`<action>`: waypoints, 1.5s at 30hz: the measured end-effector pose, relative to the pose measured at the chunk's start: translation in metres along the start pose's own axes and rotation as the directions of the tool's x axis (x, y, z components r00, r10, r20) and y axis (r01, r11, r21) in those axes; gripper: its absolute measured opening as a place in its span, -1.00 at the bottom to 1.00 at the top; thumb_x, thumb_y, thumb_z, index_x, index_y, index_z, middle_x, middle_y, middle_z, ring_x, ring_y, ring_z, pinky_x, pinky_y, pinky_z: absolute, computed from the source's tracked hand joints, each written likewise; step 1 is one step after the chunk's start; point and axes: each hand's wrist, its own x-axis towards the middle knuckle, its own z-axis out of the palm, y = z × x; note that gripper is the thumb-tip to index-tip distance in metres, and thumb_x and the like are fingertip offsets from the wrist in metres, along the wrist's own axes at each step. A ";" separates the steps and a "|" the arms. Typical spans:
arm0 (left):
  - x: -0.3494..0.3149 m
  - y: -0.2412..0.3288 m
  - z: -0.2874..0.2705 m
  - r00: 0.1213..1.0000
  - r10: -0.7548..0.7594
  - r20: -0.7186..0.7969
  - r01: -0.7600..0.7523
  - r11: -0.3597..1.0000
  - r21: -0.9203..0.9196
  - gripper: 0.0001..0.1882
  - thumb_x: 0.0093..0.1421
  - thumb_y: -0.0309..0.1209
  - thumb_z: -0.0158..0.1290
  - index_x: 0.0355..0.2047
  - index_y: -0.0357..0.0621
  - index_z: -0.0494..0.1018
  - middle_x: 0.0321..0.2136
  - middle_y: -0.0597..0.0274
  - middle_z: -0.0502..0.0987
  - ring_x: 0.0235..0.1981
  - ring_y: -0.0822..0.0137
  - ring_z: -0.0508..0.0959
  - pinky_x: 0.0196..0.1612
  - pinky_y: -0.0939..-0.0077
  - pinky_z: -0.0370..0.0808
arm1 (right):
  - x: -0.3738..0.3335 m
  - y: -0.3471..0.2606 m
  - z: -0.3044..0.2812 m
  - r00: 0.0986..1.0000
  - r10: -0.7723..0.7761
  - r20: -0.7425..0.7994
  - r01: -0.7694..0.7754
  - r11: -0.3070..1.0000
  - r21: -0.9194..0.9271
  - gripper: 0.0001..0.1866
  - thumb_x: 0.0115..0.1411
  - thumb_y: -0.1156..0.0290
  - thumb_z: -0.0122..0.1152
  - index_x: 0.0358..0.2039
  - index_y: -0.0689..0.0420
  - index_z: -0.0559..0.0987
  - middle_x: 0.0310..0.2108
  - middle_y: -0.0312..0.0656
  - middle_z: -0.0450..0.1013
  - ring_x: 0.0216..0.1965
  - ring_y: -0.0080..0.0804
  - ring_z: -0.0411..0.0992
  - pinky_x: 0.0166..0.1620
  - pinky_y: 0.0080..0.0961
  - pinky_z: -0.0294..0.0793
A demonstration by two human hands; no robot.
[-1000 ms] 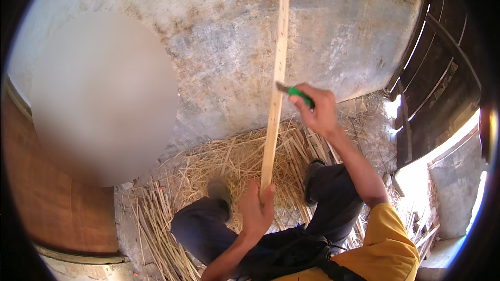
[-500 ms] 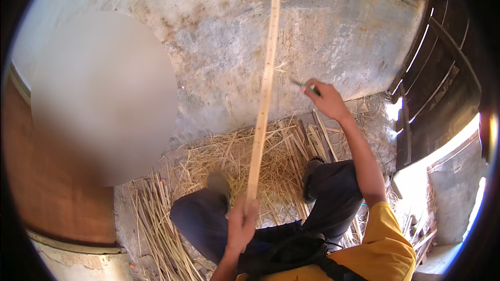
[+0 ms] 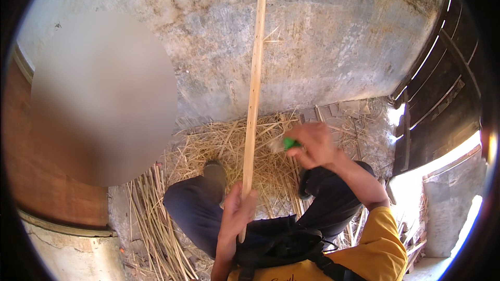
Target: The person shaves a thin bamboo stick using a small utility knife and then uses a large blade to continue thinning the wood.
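Note:
A long, flat, pale wooden strip (image 3: 253, 88) with a row of small dark marks rises from my lap toward the wall. My left hand (image 3: 238, 211) is closed around its lower part, and the rounded bottom end shows below the fingers. Thin slivers (image 3: 272, 36) stick out at the strip's right edge, higher up. To the right of the strip, my right hand (image 3: 314, 143) grips a green-handled knife (image 3: 290, 143). Motion smears the knife's blade, which points left toward the strip; I cannot tell whether they touch.
Straw-like shavings (image 3: 234, 138) cover the floor between my feet. A bundle of thin sticks (image 3: 156, 218) lies to my left. A stained wall (image 3: 323, 47) stands ahead, a brown panel (image 3: 52, 177) at left, dark boards (image 3: 437, 83) at right. A blurred disc hides the upper left.
My right hand with the knife has come down and nearer to me, from beside the strip's upper half to its lower half. The strip has shifted slightly left and reaches higher in view.

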 end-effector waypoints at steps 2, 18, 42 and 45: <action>0.000 -0.001 0.003 1.000 0.002 -0.004 -0.002 1.000 0.010 -0.80 0.49 -0.40 0.03 0.02 -0.12 0.29 -0.64 0.56 0.21 -0.72 0.70 0.20 -0.70 0.71 0.12 | 0.001 -0.019 0.011 0.999 -0.024 0.048 0.024 1.000 -0.017 -0.67 0.26 0.12 0.37 -0.15 0.09 0.59 -0.42 -0.21 0.56 -0.49 -0.20 0.58 -0.43 -0.30 0.56; -0.001 0.024 0.012 0.986 -0.044 0.162 0.054 0.997 -0.057 -0.80 0.55 -0.25 -0.09 -0.07 -0.07 0.21 -0.62 0.50 0.16 -0.75 0.68 0.13 -0.74 0.71 0.11 | 0.000 -0.027 0.031 0.995 -0.036 0.091 0.032 0.998 0.049 -0.65 0.15 0.12 0.48 -0.22 0.09 0.62 -0.44 -0.26 0.57 -0.60 -0.30 0.52 -0.56 -0.40 0.46; -0.007 0.011 0.013 0.994 0.003 0.113 -0.017 0.992 0.123 -0.78 0.54 -0.31 -0.06 -0.11 -0.24 0.25 -0.65 0.51 0.21 -0.72 0.67 0.19 -0.68 0.67 0.13 | 0.003 -0.005 0.014 0.995 0.095 0.000 -0.095 0.992 -0.081 -0.69 0.24 0.09 0.39 -0.20 0.05 0.63 -0.47 -0.23 0.57 -0.57 -0.20 0.57 -0.50 -0.34 0.54; -0.010 0.009 0.011 0.995 -0.007 0.096 -0.009 0.986 0.166 -0.77 0.54 -0.32 -0.05 -0.13 -0.26 0.26 -0.66 0.51 0.22 -0.71 0.66 0.22 -0.67 0.67 0.15 | 0.005 -0.001 0.013 0.993 0.100 -0.056 -0.105 0.990 -0.094 -0.69 0.24 0.09 0.39 -0.20 0.05 0.64 -0.47 -0.24 0.57 -0.57 -0.18 0.56 -0.50 -0.33 0.53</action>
